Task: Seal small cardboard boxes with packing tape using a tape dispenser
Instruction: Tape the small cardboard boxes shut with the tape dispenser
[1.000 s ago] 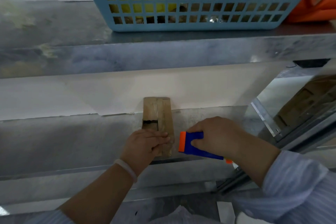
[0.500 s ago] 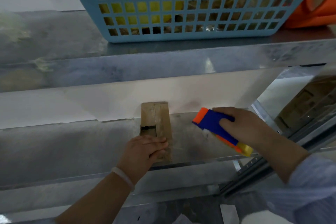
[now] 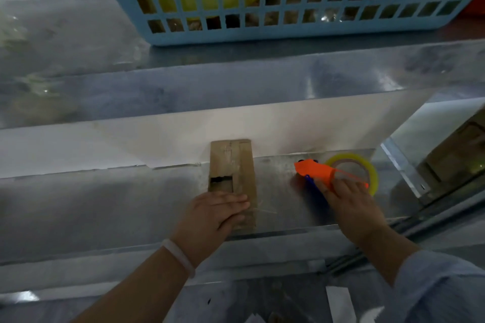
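Note:
A small flat cardboard box (image 3: 233, 165) lies on the metal shelf (image 3: 105, 204), long side pointing away from me, with a torn dark hole in its left half. My left hand (image 3: 212, 214) presses flat on the box's near end, fingers together. To the right, my right hand (image 3: 346, 198) rests on the orange and blue tape dispenser (image 3: 316, 170), which lies on the shelf with its yellowish tape roll (image 3: 363, 165) at the far right. The dispenser is well apart from the box.
A blue plastic basket (image 3: 262, 31) with yellow and brown contents stands on the upper metal ledge. A white panel (image 3: 170, 139) backs the shelf. At the right, an angled metal frame (image 3: 404, 168) and a glass pane close off the shelf's end.
My right hand has carried the tape dispenser away from the box's near end, rightward and farther back, and lowered it onto the shelf. My left hand has stayed pressing on the box.

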Tool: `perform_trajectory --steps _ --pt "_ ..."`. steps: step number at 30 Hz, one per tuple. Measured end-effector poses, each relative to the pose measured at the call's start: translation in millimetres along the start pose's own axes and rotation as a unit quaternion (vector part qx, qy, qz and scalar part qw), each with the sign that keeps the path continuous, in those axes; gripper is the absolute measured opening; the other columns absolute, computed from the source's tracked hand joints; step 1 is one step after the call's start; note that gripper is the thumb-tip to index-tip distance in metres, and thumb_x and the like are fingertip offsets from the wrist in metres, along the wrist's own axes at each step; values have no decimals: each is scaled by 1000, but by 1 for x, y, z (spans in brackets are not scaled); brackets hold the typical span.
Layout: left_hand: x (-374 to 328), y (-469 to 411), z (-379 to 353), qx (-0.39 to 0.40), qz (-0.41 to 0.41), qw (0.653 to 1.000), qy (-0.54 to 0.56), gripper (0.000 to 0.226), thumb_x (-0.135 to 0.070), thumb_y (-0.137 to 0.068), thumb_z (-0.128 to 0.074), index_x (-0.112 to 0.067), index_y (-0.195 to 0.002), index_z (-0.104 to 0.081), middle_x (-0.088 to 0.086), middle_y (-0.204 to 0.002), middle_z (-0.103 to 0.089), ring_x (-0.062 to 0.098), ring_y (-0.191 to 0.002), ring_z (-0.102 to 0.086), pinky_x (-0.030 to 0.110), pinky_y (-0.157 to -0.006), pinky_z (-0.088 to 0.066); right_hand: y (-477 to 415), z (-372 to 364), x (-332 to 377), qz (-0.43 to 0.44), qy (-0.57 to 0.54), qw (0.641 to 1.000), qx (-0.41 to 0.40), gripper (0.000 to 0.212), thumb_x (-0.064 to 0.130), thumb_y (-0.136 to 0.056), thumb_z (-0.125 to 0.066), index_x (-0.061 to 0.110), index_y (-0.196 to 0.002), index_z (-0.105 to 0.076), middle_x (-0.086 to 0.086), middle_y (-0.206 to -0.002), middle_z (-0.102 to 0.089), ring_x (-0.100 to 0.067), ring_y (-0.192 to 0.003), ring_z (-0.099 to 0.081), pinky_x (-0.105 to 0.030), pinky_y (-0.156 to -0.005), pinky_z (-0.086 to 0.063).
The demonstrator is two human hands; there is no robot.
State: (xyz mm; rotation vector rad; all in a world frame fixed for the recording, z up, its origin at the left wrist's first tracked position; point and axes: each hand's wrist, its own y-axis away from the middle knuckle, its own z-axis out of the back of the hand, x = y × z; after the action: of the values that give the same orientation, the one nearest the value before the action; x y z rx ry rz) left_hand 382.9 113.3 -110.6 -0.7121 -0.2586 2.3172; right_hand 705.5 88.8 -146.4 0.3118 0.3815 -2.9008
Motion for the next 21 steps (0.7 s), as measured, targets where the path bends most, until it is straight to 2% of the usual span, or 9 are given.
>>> perform_trajectory --steps 3,6,9,10,12,14,15,18,21 --pt "3 -1 -1 -1 0 1000 14 23 -27 -84 -69 -26 -107 -74 -17 -113 -68 -4 -103 -60 21 -93 -47 10 -3 29 7 19 998 60 66 16 -70 -33 1 -129 -58 -30 -106 -61 -45 -83 -61 -49 -71 -51" --pt "5 -1 0 -4 -3 1000 7 22 -31 -85 -67 -27 -105 -74 -17 -112 -68 -4 -101 -60 16 -93 -44 9 2 51 -41 -13 993 113 59 17 -73 -48 2 -129 -59 -31 -113 -59 -47 -89 -61 -52 -78 -51" --pt "7 -1 3 -1 -3 1000 2 21 -30 -82 -72 -28 -103 -74 -17 -109 -69 -4 -98 -60 15 -89 -44 6 -1 54 -84 -127 981 118 65 15 -83 -54 15 -146 -39 -18 -134 -47 -38 -110 -54 -46 -94 -46" --pt "8 -1 3 0 -2 1000 1 22 -29 -81 -73 -28 -103 -74 -17 -109 -69 -4 -98 -60 17 -88 -46 5 3 56 -128 -248 954 109 61 13 -87 -49 25 -146 -38 -7 -137 -47 -27 -115 -52 -39 -96 -45" --pt "7 -1 2 -3 8 1000 9 21 -28 -81 -73 -28 -102 -74 -17 -109 -69 -2 -98 -61 21 -88 -48 -3 21 69 -268 -504 821 13 49 9 -91 -47 43 -125 -57 10 -124 -58 -14 -111 -55 -29 -91 -45" --pt "7 -2 2 -5 13 1000 15 19 -30 -84 -70 -27 -101 -74 -15 -108 -70 0 -97 -63 23 -88 -50 -18 31 86 -369 -637 675 -56 27 21 -94 -56 41 -111 -62 10 -114 -64 -15 -109 -59 -32 -93 -47" --pt "6 -2 2 -5 12 1000 12 19 -34 -85 -66 -27 -101 -75 -15 -108 -70 1 -96 -63 23 -87 -50 -28 32 97 -372 -664 648 -25 24 31 -94 -57 38 -117 -60 6 -118 -64 -16 -111 -59 -38 -98 -46" --pt "4 -3 3 -1 8 1000 -1 26 -40 -87 -55 -28 -99 -75 -15 -106 -71 0 -94 -64 21 -86 -49 -42 32 142 -293 -662 685 75 43 46 -97 -45 29 -136 -46 3 -127 -59 -15 -115 -57 -35 -102 -44" --pt "5 -3 2 4 15 1000 -5 22 -38 -86 -60 -28 -100 -74 -16 -107 -70 0 -95 -62 17 -88 -44 -44 21 171 -315 -638 702 25 24 35 -102 -38 29 -120 -53 6 -111 -64 -14 -109 -60 -25 -88 -46"
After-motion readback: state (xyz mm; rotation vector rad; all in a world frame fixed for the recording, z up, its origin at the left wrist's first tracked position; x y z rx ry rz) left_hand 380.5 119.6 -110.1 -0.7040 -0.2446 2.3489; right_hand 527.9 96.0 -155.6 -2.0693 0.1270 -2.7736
